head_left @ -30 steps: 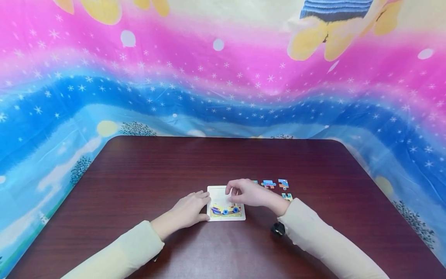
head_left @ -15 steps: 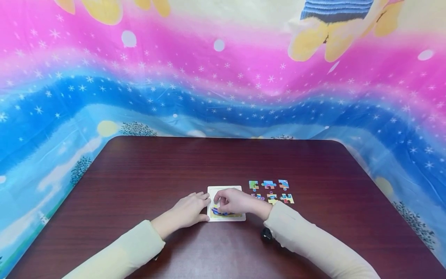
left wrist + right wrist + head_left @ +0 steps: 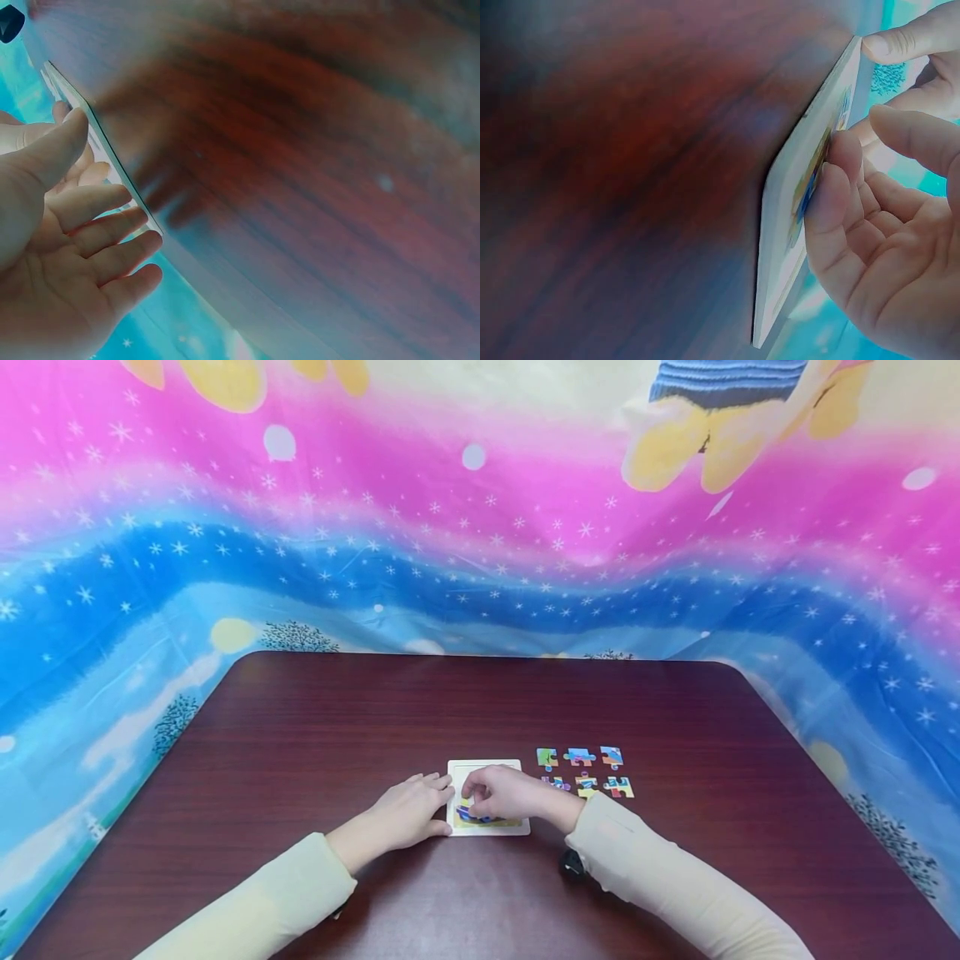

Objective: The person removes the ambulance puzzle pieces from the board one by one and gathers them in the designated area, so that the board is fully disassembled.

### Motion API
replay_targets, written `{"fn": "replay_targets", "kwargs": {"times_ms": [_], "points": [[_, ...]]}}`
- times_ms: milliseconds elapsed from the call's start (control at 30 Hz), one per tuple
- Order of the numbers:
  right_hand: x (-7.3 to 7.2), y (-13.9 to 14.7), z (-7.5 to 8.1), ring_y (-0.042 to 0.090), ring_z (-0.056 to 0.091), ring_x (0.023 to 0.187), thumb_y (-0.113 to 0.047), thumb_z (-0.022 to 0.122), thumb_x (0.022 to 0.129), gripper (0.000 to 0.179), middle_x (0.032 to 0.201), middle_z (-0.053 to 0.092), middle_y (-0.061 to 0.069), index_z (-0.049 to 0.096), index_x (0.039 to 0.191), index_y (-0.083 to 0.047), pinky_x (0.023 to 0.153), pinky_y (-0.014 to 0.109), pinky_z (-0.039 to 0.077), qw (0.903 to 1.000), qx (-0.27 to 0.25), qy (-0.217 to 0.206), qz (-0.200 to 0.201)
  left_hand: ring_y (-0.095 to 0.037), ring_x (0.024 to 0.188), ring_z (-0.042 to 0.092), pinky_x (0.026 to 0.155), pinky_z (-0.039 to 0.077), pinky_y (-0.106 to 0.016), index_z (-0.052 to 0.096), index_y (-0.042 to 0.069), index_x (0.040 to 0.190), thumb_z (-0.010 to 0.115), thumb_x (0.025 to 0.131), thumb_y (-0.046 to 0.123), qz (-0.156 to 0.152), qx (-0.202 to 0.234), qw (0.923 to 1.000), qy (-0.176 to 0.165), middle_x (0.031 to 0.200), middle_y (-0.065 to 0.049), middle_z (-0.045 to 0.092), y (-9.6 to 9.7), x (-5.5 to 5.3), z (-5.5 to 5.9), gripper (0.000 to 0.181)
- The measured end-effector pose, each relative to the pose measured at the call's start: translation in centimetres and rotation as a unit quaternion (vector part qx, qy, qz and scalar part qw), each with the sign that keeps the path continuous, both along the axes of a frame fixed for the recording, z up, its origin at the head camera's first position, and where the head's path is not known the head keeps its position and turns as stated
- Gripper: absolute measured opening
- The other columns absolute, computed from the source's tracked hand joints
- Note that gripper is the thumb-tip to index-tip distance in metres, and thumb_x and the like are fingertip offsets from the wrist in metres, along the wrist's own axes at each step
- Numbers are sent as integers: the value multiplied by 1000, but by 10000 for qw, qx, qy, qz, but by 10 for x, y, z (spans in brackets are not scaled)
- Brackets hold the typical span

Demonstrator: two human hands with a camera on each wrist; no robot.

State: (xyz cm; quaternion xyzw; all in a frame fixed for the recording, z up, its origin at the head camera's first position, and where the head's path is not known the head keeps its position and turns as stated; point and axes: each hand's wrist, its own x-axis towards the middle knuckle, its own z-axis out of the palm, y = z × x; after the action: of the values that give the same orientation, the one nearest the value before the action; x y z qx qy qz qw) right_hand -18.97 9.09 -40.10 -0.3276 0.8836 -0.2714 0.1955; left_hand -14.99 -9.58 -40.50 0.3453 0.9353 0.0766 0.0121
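Observation:
A small square jigsaw tray (image 3: 491, 832) with a pale rim lies on the table, and part of a colourful vehicle picture shows in its lower half. My left hand (image 3: 408, 810) rests against the tray's left edge, fingers extended and thumb near the lower corner. Over the tray is my right hand (image 3: 506, 792), covering much of the picture. In the right wrist view, bent fingertips of the right hand (image 3: 885, 232) touch the picture on the tray (image 3: 772, 217), while the thumb stands apart from them. No piece shows between thumb and fingers.
Several loose jigsaw pieces (image 3: 580, 757) lie in two rows right of the tray, the nearer row partly hidden by the right wrist. The dark wooden table (image 3: 375, 710) reaches back to a colourful cloth (image 3: 480, 543).
My right hand has moved left and slightly down across the tray, uncovering loose pieces behind its wrist, and has held still for the last half second. The left hand has stayed put.

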Motion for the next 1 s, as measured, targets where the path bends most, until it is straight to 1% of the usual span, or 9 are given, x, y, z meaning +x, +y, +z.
{"fn": "replay_targets", "kwargs": {"times_ms": [200, 367, 433, 600, 667, 800, 900, 1000], "points": [[-1, 0, 1, 5, 46, 56, -5, 66, 78, 12, 67, 51, -6, 63, 90, -5, 52, 21, 39, 10000, -12, 19, 17, -36, 115, 49, 97, 37, -47, 61, -2, 112, 72, 78, 29, 32, -9, 10000, -53, 122, -20, 55, 0, 1, 1, 47], [-2, 0, 0, 7, 48, 65, -3, 66, 77, 12, 73, 54, -5, 62, 88, -6, 59, 22, 41, 9996, -246, 96, 138, -35, 116, 48, 98, 36, -46, 61, -2, 113, 72, 78, 30, 76, -39, 9999, -109, 123, -20, 54, 1, 1, 2, 48], [-2, 0, 0, 7, 49, 66, -1, 65, 76, 13, 74, 56, -3, 61, 88, -5, 60, 22, 42, 9993, -341, 68, 170, -35, 116, 48, 98, 36, -46, 61, -2, 113, 72, 78, 30, 81, -44, 9999, -123, 123, -20, 54, 1, 1, 2, 48], [-4, 0, -1, 7, 50, 64, 3, 62, 74, 15, 73, 57, 1, 58, 87, -2, 57, 21, 41, 9987, -497, -67, 76, -35, 116, 48, 98, 36, -46, 61, -2, 113, 72, 78, 29, 97, -33, 9998, -144, 123, -20, 54, 1, 1, 2, 48], [-4, 0, -1, 7, 49, 63, 4, 62, 74, 15, 72, 57, 1, 58, 87, -3, 57, 21, 41, 9987, -510, -81, 35, -35, 116, 48, 98, 36, -46, 61, -2, 113, 72, 78, 29, 98, -33, 9999, -133, 123, -20, 54, 2, 1, 2, 48], [-4, 0, -1, 6, 49, 61, 4, 64, 75, 15, 69, 56, -2, 58, 85, -6, 56, 21, 41, 9986, -527, 51, 78, -36, 116, 49, 98, 36, -46, 61, -2, 113, 72, 78, 29, 77, -60, 9999, -100, 123, -20, 54, 2, 1, 3, 48], [-3, 1, 0, 6, 48, 58, 4, 65, 75, 17, 65, 55, -4, 57, 84, -9, 52, 21, 40, 9983, -528, 177, 145, -35, 116, 49, 98, 37, -46, 61, -2, 115, 72, 78, 29, 66, -84, 9999, -92, 123, -20, 54, 2, 1, 3, 49], [-3, 3, 0, 5, 46, 51, 4, 63, 76, 18, 62, 54, -3, 57, 85, -10, 47, 20, 39, 9983, -564, 98, 142, -35, 116, 48, 98, 36, -45, 60, -2, 116, 72, 78, 29, 81, -84, 9999, -118, 124, -19, 54, 2, 1, 3, 50]]}}
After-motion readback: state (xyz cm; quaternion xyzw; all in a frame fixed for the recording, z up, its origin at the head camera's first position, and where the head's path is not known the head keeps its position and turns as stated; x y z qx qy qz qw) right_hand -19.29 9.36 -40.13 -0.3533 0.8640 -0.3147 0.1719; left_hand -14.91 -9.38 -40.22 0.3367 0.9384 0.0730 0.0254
